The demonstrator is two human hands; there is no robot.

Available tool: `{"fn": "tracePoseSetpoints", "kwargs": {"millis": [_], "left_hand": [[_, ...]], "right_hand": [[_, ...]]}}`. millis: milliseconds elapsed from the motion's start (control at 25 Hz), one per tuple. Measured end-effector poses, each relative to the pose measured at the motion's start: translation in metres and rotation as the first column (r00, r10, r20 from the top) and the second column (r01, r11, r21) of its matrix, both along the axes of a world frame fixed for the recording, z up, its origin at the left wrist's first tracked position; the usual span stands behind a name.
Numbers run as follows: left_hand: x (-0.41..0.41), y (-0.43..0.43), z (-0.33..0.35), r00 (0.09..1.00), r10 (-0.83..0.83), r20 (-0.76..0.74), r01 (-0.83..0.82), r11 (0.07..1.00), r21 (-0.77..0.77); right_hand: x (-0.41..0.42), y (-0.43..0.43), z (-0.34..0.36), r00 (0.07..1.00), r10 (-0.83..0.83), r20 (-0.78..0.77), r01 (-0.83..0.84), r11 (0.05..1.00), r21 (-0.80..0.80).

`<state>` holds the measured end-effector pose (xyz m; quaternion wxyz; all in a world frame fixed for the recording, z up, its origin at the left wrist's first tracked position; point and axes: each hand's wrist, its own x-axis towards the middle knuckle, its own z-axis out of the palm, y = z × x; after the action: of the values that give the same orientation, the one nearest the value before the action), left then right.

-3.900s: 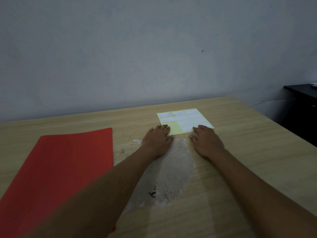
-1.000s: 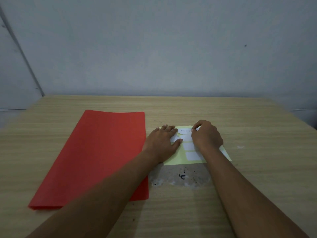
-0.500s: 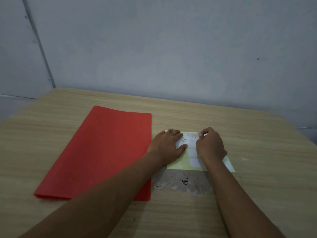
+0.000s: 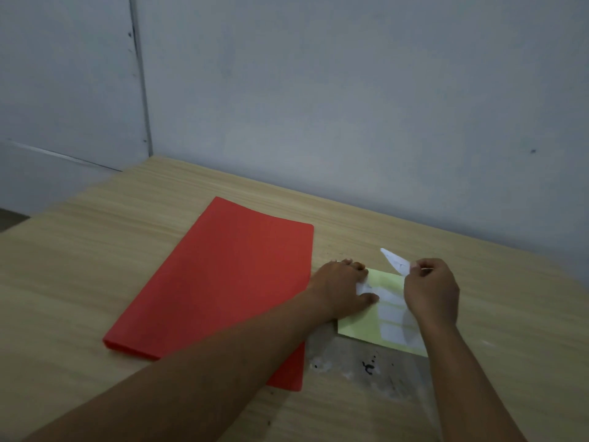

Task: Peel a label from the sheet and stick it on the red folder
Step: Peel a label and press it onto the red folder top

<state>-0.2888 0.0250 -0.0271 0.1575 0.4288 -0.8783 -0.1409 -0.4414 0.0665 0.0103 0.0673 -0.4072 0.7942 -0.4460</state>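
Note:
The red folder (image 4: 220, 288) lies flat on the wooden table (image 4: 95, 266), left of centre. Right of it lies a pale yellow label sheet (image 4: 366, 327) with several white labels on it. My left hand (image 4: 342, 290) presses flat on the sheet's left edge, fingers spread. My right hand (image 4: 433, 290) hovers over the sheet's far right part and pinches a white label (image 4: 395, 260) between thumb and fingers. The label sticks up and to the left, lifted off the sheet. My right forearm hides part of the sheet.
A worn grey patch (image 4: 366, 365) with black marks scars the tabletop just in front of the sheet. A grey wall (image 4: 318, 106) runs close behind the table's far edge. The table's left corner (image 4: 153, 161) meets a wall seam.
My right hand has lifted a white label up off the sheet; before, its fingers were picking at the sheet's far edge. The view has swung left and down. My left hand stays on the sheet.

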Motion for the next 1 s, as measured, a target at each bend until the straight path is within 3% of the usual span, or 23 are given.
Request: {"fn": "tracePoseSetpoints", "kwargs": {"millis": [120,240,320,360,640,1000], "left_hand": [[0.005,-0.009,0.012,0.945,0.141,-0.297,-0.085,0.977,0.194],[0.023,-0.025,0.025,0.699,0.406,-0.589,-0.271,0.912,0.306],[0.043,-0.041,0.036,0.542,0.519,-0.661,-0.275,0.853,0.444],[0.053,-0.049,0.04,0.514,0.542,-0.665,-0.249,0.836,0.489],[0.104,-0.101,0.031,0.523,0.626,-0.578,-0.315,0.772,0.552],[0.114,-0.117,0.013,0.674,0.602,-0.427,-0.533,0.797,0.284]], "right_hand": [[0.013,-0.014,0.01,0.999,0.042,-0.005,-0.042,0.999,-0.032],[0.032,-0.033,0.014,0.995,0.09,-0.036,-0.092,0.995,-0.049],[0.051,-0.05,0.013,0.989,0.139,-0.059,-0.141,0.99,-0.028],[0.061,-0.059,0.012,0.984,0.167,-0.066,-0.168,0.986,-0.013],[0.118,-0.114,-0.006,0.957,0.29,-0.025,-0.289,0.956,0.054],[0.131,-0.136,-0.032,0.969,0.244,0.039,-0.247,0.966,0.075]]}}
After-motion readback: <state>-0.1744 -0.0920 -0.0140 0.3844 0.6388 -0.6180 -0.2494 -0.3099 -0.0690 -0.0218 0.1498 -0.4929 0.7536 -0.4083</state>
